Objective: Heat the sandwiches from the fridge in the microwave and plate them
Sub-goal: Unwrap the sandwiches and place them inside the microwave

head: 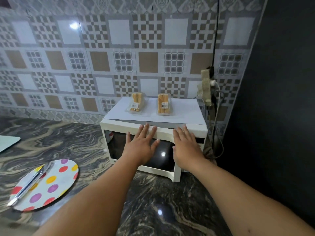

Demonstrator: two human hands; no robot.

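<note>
A white microwave (119, 114) stands on the dark marbled counter, against the tiled wall. Its door (160, 133) hangs slightly ajar. Two packaged sandwiches in clear wrappers lie on its top, one to the left (136, 103) and one to the right (164, 104). My left hand (141, 142) lies flat on the door, fingers spread over its upper edge. My right hand (186, 144) presses flat on the door's right side. Neither hand holds anything. A polka-dot plate (51, 183) with metal tongs (29, 183) on it sits at the front left.
A power strip (206, 86) with cables hangs on the wall right of the microwave. A dark fridge side (281, 99) fills the right. A pale board corner (8, 142) shows at the left edge. The counter (162, 201) runs under my arms.
</note>
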